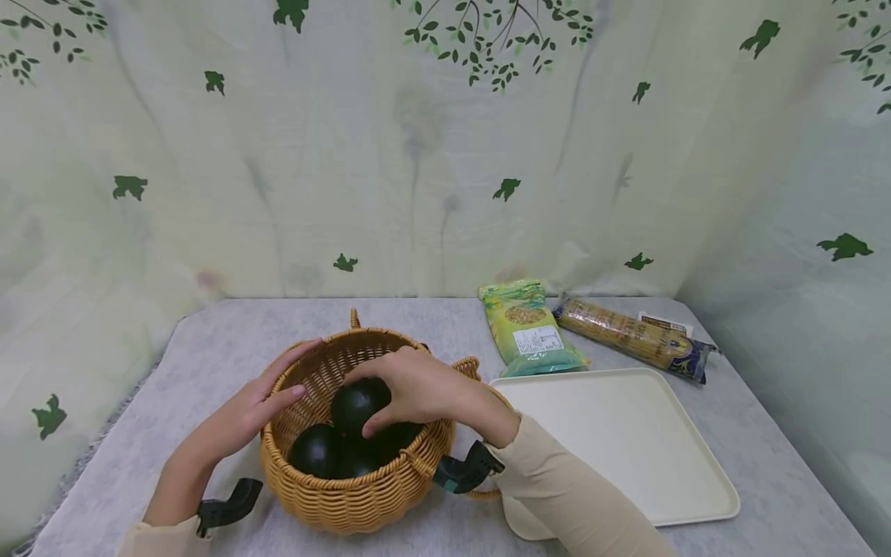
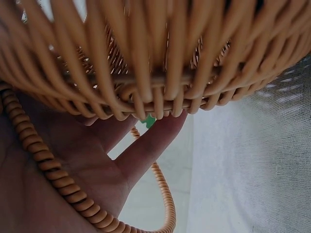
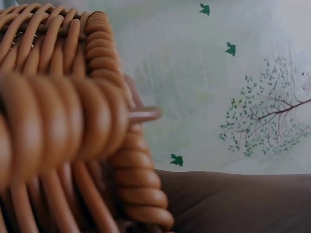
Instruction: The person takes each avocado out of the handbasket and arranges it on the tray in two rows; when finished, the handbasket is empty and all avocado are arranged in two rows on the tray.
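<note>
A wicker basket (image 1: 348, 499) stands on the table, holding several dark, glossy round fruits (image 1: 316, 451). My right hand (image 1: 418, 387) reaches in over the basket's right side and grips the uppermost dark round fruit (image 1: 356, 402), thumb on the near side and fingers over the top. Along the left rim rests my left hand (image 1: 254, 410), its fingers and thumb extended over the edge. In the left wrist view, the left hand's fingers (image 2: 150, 145) meet the woven rim, and a wrapped wicker handle (image 2: 73, 189) crosses in front of the palm. Basket and handle hide my right hand in the right wrist view.
An off-white tray (image 1: 612, 433) lies right of the basket, partly under my right sleeve. Behind it are a green-yellow packet (image 1: 529, 329) and a long noodle-like pack (image 1: 626, 333). A leaf-printed curtain (image 1: 445, 155) surrounds the table at the back and sides.
</note>
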Available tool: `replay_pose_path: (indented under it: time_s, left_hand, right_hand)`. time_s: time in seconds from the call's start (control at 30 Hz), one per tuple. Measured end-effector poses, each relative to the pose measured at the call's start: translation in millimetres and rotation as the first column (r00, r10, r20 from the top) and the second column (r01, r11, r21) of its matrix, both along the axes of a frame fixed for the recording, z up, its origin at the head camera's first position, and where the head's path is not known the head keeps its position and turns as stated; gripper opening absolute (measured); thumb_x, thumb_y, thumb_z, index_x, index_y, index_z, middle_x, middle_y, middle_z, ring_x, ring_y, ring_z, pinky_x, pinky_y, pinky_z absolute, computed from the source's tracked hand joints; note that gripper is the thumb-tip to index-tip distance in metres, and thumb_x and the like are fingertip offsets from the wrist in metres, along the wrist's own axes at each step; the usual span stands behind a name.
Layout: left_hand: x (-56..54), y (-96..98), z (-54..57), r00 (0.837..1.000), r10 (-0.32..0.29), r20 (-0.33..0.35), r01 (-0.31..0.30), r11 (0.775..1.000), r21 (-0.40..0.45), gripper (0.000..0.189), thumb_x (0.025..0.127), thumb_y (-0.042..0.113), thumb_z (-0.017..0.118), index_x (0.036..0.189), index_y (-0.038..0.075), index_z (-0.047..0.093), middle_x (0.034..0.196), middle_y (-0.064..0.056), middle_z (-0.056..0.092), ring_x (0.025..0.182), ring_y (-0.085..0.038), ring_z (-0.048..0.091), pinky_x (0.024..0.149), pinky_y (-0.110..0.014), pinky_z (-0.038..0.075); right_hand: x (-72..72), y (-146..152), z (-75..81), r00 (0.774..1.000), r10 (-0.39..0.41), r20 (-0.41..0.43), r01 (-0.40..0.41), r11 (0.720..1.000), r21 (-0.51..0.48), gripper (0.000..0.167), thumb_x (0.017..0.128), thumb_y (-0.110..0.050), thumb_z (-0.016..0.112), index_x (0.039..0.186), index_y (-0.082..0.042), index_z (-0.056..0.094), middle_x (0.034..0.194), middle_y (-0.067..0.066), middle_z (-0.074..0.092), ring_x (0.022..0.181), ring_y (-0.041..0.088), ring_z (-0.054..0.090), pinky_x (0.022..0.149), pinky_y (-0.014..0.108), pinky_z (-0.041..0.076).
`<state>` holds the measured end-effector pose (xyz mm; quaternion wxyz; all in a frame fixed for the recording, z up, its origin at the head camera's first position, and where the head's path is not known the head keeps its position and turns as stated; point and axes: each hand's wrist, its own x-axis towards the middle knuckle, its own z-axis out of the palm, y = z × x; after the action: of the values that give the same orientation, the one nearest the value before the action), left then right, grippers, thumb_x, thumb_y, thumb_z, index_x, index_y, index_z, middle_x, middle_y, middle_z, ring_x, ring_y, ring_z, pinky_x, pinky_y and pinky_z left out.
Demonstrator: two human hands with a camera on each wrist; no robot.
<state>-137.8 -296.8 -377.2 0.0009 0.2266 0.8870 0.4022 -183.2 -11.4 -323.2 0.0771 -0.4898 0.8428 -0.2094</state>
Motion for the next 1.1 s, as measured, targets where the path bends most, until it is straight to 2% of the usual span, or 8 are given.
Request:
replay_pose_path:
  time_s: [0.17, 0.33, 0.43, 0.73, 0.93, 1.1]
  left_hand:
    - [0.0, 0.9, 0.6, 1.000, -0.002, 0.009, 0.002, 1.000, 0.005, 0.064, 0.108, 0.018, 0.045, 0.165, 0.033, 0.021, 0.168, -0.009, 0.026, 0.146, -0.038, 0.032, 0.100, -0.079, 0.036]
    - [-1.7, -0.6, -1.5, 1.000, 0.001, 0.013, -0.001, 1.000, -0.001, 0.063, 0.108, 0.019, 0.044, 0.165, 0.033, 0.021, 0.168, -0.011, 0.026, 0.145, -0.048, 0.031, 0.100, -0.079, 0.036]
    - [-2.8, -1.9, -2.7, 1.000, 0.011, 0.027, -0.011, 1.000, -0.005, 0.062, 0.108, 0.021, 0.043, 0.165, 0.035, 0.020, 0.168, -0.012, 0.026, 0.144, -0.049, 0.031, 0.100, -0.078, 0.037]
    - [-2.1, -1.7, -1.6, 0.999, 0.001, 0.032, -0.001, 1.000, 0.002, 0.063, 0.108, 0.020, 0.044, 0.165, 0.032, 0.021, 0.167, -0.015, 0.027, 0.145, -0.050, 0.034, 0.097, -0.077, 0.040]
    - [-2.5, -1.6, -1.0, 0.999, -0.003, 0.035, 0.002, 1.000, 0.014, 0.062, 0.108, 0.020, 0.045, 0.165, 0.030, 0.021, 0.166, -0.015, 0.027, 0.145, -0.050, 0.032, 0.096, -0.078, 0.041]
    - [-2.9, -1.5, -1.2, 0.999, -0.001, 0.039, 0.001, 1.000, 0.016, 0.062, 0.108, 0.021, 0.045, 0.165, 0.031, 0.021, 0.166, -0.015, 0.028, 0.145, -0.050, 0.033, 0.095, -0.078, 0.041]
  right_hand:
    - [0.4, 1, 1.0, 1.000, 0.020, 0.009, -0.020, 1.000, -0.016, 0.062, 0.082, -0.035, 0.088, 0.139, -0.021, 0.066, 0.133, -0.006, 0.069, 0.116, 0.010, 0.066, 0.097, 0.024, 0.050]
    - [0.0, 4, 0.3, 0.999, 0.035, 0.028, -0.033, 0.997, -0.074, 0.060, 0.084, -0.032, 0.087, 0.139, -0.022, 0.066, 0.134, -0.005, 0.069, 0.117, 0.009, 0.065, 0.096, 0.022, 0.050]
    - [0.0, 6, 0.2, 0.998, 0.041, 0.046, -0.036, 0.993, -0.112, 0.060, 0.085, -0.031, 0.086, 0.140, -0.022, 0.065, 0.136, -0.004, 0.068, 0.117, 0.008, 0.065, 0.095, 0.021, 0.050]
    - [2.5, 16, 3.7, 0.979, 0.082, 0.185, -0.039, 0.974, -0.224, 0.062, 0.086, -0.029, 0.085, 0.143, -0.020, 0.062, 0.142, -0.004, 0.063, 0.122, 0.006, 0.060, 0.097, 0.023, 0.050]
    - [2.5, 25, 4.8, 0.973, 0.061, 0.223, 0.002, 0.962, -0.274, 0.060, 0.086, -0.032, 0.084, 0.141, -0.023, 0.063, 0.140, -0.005, 0.064, 0.115, 0.005, 0.061, 0.091, 0.023, 0.053]
    - [4.4, 35, 7.2, 0.954, 0.062, 0.294, 0.039, 0.944, -0.328, 0.059, 0.088, -0.029, 0.082, 0.143, -0.023, 0.061, 0.143, -0.004, 0.061, 0.114, 0.004, 0.063, 0.089, 0.023, 0.055]
